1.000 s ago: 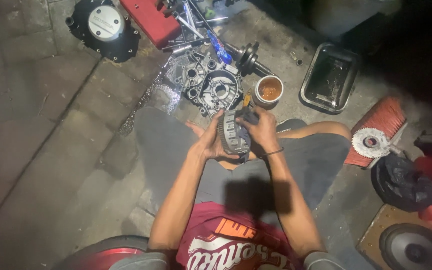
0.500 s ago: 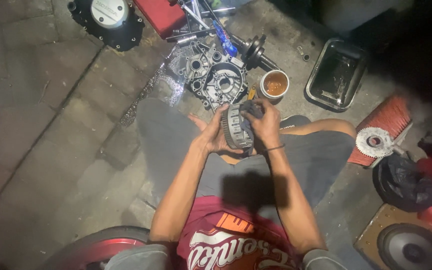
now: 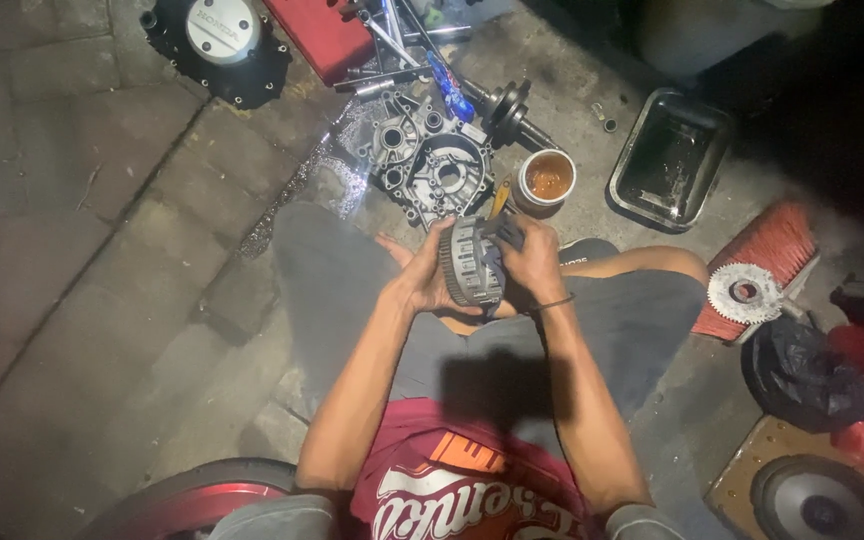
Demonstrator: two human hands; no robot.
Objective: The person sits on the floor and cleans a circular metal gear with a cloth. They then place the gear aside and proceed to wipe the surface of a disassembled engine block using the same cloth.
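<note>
I sit on paving stones and hold a round toothed metal drum, a clutch basket [image 3: 471, 263], on edge above my lap. My left hand [image 3: 415, 280] cups its left side. My right hand [image 3: 529, 262] grips its right side, fingers over the rim. Just beyond my hands lies a grey engine case half [image 3: 430, 167] with round openings. A small cup of orange-brown liquid [image 3: 548, 178] stands right of the case, with a yellow-handled tool [image 3: 499, 196] beside it.
A black round engine cover [image 3: 218, 40] and a red box [image 3: 324, 38] with loose tools lie at the top. A metal tray [image 3: 668, 158], a red brush [image 3: 764, 262] with a sprocket [image 3: 744, 293] on it, a black bag [image 3: 810, 375] and a speaker [image 3: 816, 497] are at right.
The view has shifted slightly. My hands have turned the drum a little while keeping hold of it above my lap.
</note>
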